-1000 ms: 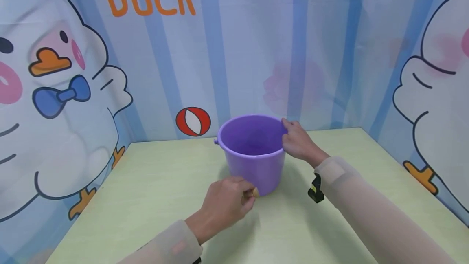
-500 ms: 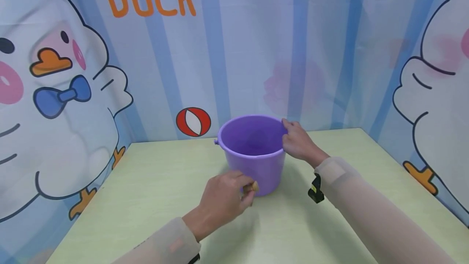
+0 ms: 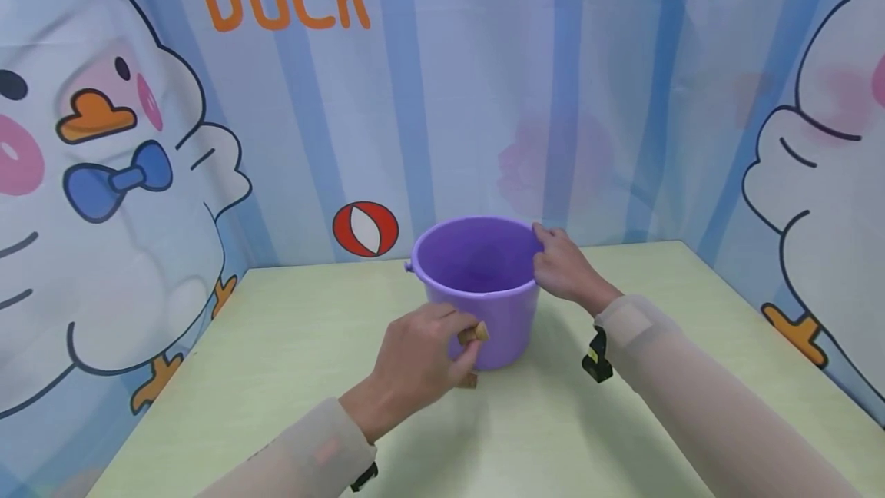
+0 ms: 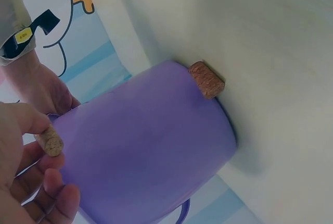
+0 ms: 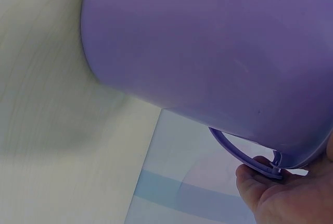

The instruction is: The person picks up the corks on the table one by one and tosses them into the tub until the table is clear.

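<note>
A purple bucket stands upright on the table. My left hand pinches a cork between thumb and fingers, in front of the bucket's near side and below its rim. A second, darker cork is at the foot of the bucket; the left hand partly hides it in the head view. My right hand grips the bucket's rim on the right side. In the right wrist view, the bucket's purple handle hangs on the far side, with the right hand's fingers against it by the rim.
The pale green table extends around the bucket. Behind it hangs a blue striped curtain printed with ducks, close to the table's back edge. A black strap with a small device is on the right wrist.
My left hand has risen along the front of the bucket with the cork in its fingers. The cork on the table now shows beneath it. The right hand and the bucket have stayed put.
</note>
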{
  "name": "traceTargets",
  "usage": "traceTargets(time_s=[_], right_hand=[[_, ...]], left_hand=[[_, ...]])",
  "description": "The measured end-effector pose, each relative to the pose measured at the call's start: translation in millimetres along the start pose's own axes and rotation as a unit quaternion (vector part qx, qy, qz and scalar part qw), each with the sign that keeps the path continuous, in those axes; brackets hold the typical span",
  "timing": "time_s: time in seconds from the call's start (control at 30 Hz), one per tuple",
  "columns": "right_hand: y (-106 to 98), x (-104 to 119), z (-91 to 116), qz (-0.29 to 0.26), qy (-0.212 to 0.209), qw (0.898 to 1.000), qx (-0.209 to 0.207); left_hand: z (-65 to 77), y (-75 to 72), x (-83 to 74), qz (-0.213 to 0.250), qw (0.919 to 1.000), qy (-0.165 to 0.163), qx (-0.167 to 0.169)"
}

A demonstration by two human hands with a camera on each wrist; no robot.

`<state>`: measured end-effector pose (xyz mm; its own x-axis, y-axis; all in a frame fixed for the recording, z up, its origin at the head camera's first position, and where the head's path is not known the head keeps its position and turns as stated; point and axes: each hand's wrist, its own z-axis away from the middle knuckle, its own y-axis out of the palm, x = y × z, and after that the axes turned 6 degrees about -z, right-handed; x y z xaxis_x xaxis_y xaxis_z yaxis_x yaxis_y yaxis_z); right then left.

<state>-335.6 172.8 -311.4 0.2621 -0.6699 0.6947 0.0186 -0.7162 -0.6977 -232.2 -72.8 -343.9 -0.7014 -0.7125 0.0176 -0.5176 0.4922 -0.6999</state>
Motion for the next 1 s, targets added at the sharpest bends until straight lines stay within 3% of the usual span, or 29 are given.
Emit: traceTargets(time_s=[0.5, 1.0], right_hand=[[-0.6, -0.1, -0.6, 0.003, -0.004, 1.0, 0.001], [-0.4, 0.4, 0.2, 0.004, -0.008, 1.0, -0.001]], left_hand=[[-12.5, -6.9, 1.1, 0.0, 0.9996, 0.018, -0.021], [-28.2, -14.7, 3.0, -0.035, 0.9982, 0.023, -0.042]])
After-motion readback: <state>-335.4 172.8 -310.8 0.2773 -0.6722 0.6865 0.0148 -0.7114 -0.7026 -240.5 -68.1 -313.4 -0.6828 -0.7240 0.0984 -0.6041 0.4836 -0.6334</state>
